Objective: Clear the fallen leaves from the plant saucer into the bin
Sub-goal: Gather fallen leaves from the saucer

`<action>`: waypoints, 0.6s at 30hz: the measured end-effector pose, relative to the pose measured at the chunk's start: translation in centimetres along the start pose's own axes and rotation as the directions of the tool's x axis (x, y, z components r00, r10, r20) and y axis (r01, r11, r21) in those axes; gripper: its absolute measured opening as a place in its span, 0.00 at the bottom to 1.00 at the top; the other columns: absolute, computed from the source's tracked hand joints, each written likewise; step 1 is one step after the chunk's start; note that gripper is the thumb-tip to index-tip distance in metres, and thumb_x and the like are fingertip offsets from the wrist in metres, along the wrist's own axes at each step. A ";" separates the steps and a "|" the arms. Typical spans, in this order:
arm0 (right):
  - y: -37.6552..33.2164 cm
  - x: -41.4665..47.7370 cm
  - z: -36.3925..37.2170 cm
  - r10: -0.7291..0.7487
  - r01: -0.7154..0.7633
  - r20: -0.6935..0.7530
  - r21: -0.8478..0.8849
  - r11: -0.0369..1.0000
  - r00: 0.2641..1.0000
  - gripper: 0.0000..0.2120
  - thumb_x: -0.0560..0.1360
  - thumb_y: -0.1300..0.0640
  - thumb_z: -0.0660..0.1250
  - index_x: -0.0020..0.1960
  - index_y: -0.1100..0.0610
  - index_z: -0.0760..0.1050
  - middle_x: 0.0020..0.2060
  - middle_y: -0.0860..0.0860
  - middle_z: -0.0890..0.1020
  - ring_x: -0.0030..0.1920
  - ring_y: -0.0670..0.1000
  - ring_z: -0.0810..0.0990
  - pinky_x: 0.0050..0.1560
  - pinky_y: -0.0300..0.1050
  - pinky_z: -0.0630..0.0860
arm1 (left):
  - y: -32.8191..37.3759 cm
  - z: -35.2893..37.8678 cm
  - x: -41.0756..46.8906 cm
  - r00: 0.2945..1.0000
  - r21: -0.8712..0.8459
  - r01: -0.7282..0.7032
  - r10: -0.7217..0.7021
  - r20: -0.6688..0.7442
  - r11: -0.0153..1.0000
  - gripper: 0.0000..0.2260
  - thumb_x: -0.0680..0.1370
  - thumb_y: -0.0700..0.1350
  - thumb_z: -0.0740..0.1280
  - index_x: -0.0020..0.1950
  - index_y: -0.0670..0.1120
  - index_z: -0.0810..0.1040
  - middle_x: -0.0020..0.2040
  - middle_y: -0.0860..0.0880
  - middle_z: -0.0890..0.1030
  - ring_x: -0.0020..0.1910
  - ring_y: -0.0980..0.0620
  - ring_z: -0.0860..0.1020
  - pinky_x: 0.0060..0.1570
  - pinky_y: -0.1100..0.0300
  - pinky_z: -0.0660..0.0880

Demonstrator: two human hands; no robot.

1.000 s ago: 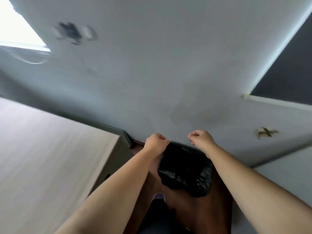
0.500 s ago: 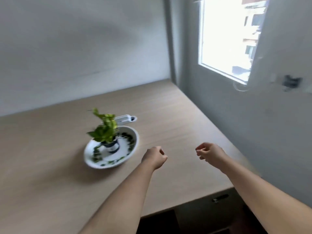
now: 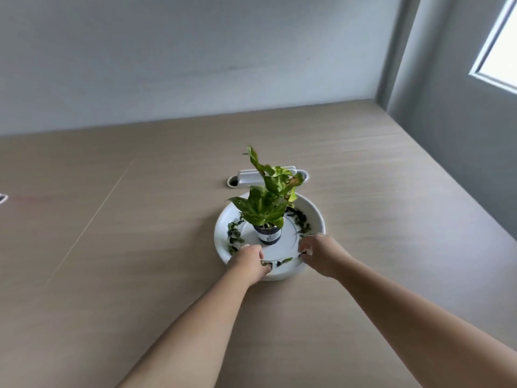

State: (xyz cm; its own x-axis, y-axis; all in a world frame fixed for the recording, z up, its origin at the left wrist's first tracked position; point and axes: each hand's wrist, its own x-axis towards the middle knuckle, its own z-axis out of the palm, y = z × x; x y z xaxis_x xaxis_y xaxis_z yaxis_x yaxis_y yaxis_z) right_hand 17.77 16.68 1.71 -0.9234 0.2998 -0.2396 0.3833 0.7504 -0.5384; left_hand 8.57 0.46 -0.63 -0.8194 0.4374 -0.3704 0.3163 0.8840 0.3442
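Head view, looking down at desk (image 3: 140,275).

White saucer (image 3: 316,217) sits on desk, mid-frame, near the far wall. Small dark pot (image 3: 269,236) stands upright at saucer centre; green plant (image 3: 265,203) rises from it.

Fallen leaves (image 3: 234,236): dark scraps in an arc along the left inner wall of saucer. A second cluster lies along the far-right inner wall. A few scraps lie on the near floor of saucer, between the two hands.

Left hand (image 3: 250,261): over near-left rim of saucer, fingers curled in, closed. A dark leaf scrap shows at its fingertips; cannot tell whether it is pinched or only touched.

Right hand (image 3: 321,254): over near-right rim, fingers curled to a pinch. Whether it grips a leaf: cannot tell, fingertips blurred.

Both forearms bare, reaching in from the bottom edge.

Behind saucer, white cable port (image 3: 265,176) set in desk. Window (image 3: 500,51) at upper right.
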 end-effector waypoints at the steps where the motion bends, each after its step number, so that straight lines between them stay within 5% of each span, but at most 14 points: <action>1: -0.4 1.1 0.8 0.005 -0.004 0.017 -0.045 0.999 1.000 0.11 0.72 0.57 0.65 0.53 0.56 0.78 0.55 0.54 0.80 0.56 0.56 0.77 0.53 0.45 0.74 | -0.5 0.3 0.8 1.000 0.019 -0.016 0.015 0.023 1.000 0.13 0.71 0.51 0.69 0.53 0.49 0.75 0.57 0.47 0.75 0.53 0.46 0.76 0.51 0.56 0.73; 5: -1.3 3.8 3.4 0.061 -0.049 0.037 -0.254 0.966 0.997 0.13 0.75 0.51 0.61 0.56 0.57 0.74 0.56 0.55 0.76 0.54 0.57 0.77 0.45 0.48 0.74 | -1.3 1.6 3.0 0.994 0.114 -0.085 0.076 0.080 0.990 0.16 0.72 0.57 0.69 0.53 0.49 0.73 0.55 0.47 0.75 0.52 0.44 0.76 0.45 0.56 0.72; 9: -2.0 5.3 5.3 0.089 -0.086 -0.012 -0.406 0.910 0.996 0.20 0.75 0.44 0.60 0.58 0.59 0.70 0.56 0.58 0.76 0.54 0.60 0.77 0.48 0.51 0.73 | -1.1 2.2 4.2 0.995 0.157 -0.092 0.084 0.054 0.983 0.16 0.72 0.53 0.70 0.53 0.47 0.72 0.55 0.45 0.75 0.55 0.42 0.75 0.49 0.51 0.74; 12: -2.2 6.0 6.2 0.131 -0.121 -0.005 -0.420 0.899 0.991 0.25 0.73 0.40 0.62 0.59 0.59 0.69 0.57 0.58 0.76 0.55 0.60 0.77 0.49 0.51 0.74 | -1.3 2.1 4.4 0.995 0.107 -0.101 0.099 0.021 0.989 0.07 0.73 0.40 0.66 0.50 0.45 0.73 0.53 0.43 0.75 0.50 0.41 0.75 0.46 0.52 0.74; 18: -2.4 7.0 6.7 0.194 -0.168 0.057 -0.312 0.935 0.979 0.22 0.70 0.48 0.70 0.56 0.60 0.69 0.59 0.60 0.72 0.56 0.61 0.75 0.49 0.52 0.75 | -3.0 1.3 5.0 0.989 -0.067 -0.144 0.146 0.030 0.987 0.11 0.72 0.31 0.61 0.45 0.44 0.80 0.47 0.46 0.75 0.47 0.42 0.79 0.40 0.60 0.69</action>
State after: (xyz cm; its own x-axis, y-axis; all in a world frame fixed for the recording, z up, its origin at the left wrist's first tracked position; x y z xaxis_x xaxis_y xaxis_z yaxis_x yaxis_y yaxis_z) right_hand 10.54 13.05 -4.04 -0.8287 0.4063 -0.3850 0.5076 0.8353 -0.2111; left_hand 4.10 0.21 -4.61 -0.7495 0.5666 -0.3422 0.3980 0.7988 0.4511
